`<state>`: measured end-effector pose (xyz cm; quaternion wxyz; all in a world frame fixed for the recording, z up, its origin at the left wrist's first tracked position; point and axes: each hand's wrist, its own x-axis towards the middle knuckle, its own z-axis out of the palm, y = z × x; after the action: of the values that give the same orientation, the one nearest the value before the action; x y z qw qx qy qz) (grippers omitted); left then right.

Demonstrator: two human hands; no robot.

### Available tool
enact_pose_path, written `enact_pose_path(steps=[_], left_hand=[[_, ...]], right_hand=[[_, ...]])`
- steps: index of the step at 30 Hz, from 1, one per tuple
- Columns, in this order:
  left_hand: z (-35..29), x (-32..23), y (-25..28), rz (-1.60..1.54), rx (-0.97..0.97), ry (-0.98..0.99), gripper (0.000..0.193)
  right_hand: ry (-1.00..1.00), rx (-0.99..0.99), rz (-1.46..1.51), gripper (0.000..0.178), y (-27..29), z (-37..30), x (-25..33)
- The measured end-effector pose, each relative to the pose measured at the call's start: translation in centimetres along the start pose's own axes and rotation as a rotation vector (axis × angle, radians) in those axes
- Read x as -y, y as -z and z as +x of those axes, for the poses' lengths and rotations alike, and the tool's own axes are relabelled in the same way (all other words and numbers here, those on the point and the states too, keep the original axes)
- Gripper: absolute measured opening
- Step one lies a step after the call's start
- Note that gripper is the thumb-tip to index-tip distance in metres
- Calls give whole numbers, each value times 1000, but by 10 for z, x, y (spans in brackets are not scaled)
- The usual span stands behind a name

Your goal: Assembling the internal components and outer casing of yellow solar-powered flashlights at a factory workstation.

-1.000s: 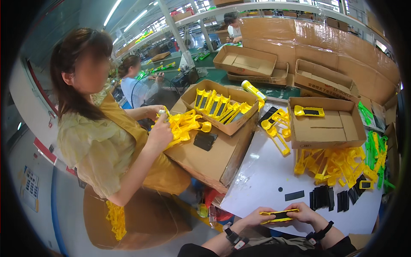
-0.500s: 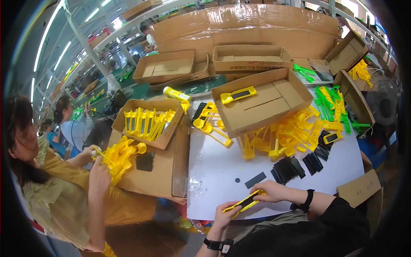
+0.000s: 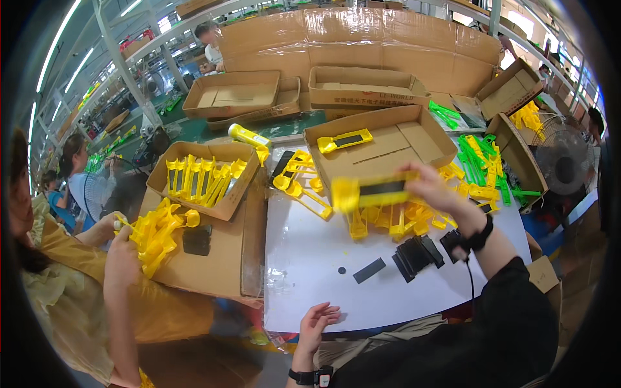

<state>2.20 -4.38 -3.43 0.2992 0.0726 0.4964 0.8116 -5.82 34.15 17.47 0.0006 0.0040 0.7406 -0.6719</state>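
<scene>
My right hand grips one end of a yellow plastic casing with a black strip set along its middle. It is raised over the table in front of a cardboard tray, blurred by motion. Inside that tray lies a similar yellow casing. Above the white table's near edge, my left hand holds nothing, its fingers apart and slightly curled. A single dark strip and a small black disc lie between my hands. Stacks of black strips sit below my right forearm.
Loose yellow casings heap under the tray's front. Green and yellow parts pile at the right beside an open carton. On the left, another person's hands hold yellow casings near a filled box. Empty cartons stand behind.
My right hand has lifted the yellow casing up and away toward the cardboard tray. The left hand has let go of it and stays near the table edge. The view has shifted slightly.
</scene>
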Motion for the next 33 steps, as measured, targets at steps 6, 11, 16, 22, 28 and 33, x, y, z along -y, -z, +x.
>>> enact_pose_path(steps=[6,11,16,22,28,33], left_hand=[[4,0,-12,-19,-51,-11,31],[0,8,0,-51,-115,-43,28],[1,6,2,-200,-160,-36,28],[5,2,2,-203,-147,-6,29],[2,6,5,-265,-149,-34,32],[7,-15,-3,-451,-175,65,44]], right_hand=[[163,-455,-772,44,124,79,-17],[723,-799,-1245,46,52,68,9],[947,80,-1064,30,-96,23,-38],[344,-144,-1086,38,-154,95,-146],[82,-56,-934,22,-145,91,-147],[570,312,-676,12,-121,-2,-117]])
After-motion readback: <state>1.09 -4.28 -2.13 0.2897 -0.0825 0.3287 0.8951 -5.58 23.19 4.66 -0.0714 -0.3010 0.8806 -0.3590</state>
